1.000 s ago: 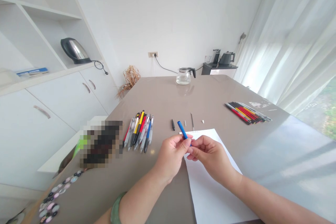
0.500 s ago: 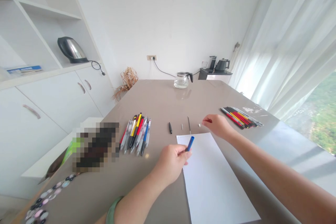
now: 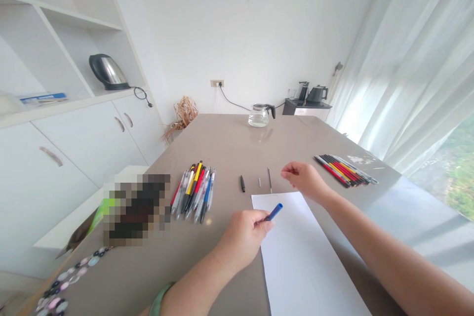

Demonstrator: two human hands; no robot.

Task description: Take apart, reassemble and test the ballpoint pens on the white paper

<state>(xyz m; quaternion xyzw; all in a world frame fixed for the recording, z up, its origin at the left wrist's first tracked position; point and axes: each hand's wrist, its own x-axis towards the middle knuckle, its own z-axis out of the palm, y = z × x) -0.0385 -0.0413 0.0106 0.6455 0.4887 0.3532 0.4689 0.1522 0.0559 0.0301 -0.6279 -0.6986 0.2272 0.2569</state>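
My left hand (image 3: 250, 232) is closed around a blue pen barrel (image 3: 274, 211), tilted up to the right over a white sheet of paper (image 3: 307, 252). Past the sheet's far right corner, my right hand (image 3: 301, 177) has its thumb and fingers pinched together just above the table; whatever lies between the fingertips is hidden. Left of it, a thin pen refill (image 3: 269, 177) lies by the paper's far edge. Beside the refill are a small spring (image 3: 259, 182) and a black pen tip piece (image 3: 242, 183), spaced apart in a row.
A pile of assorted pens (image 3: 194, 192) lies left of the paper. More pens (image 3: 344, 170) lie in a row at the right. A glass pot (image 3: 258, 116) stands at the table's far end. A bead string (image 3: 70, 274) and a blurred-out object (image 3: 137, 210) are at the left edge.
My right fingertips have closed in where a small white piece lay, and that piece no longer shows on the table. My left hand has tipped the blue barrel further right.
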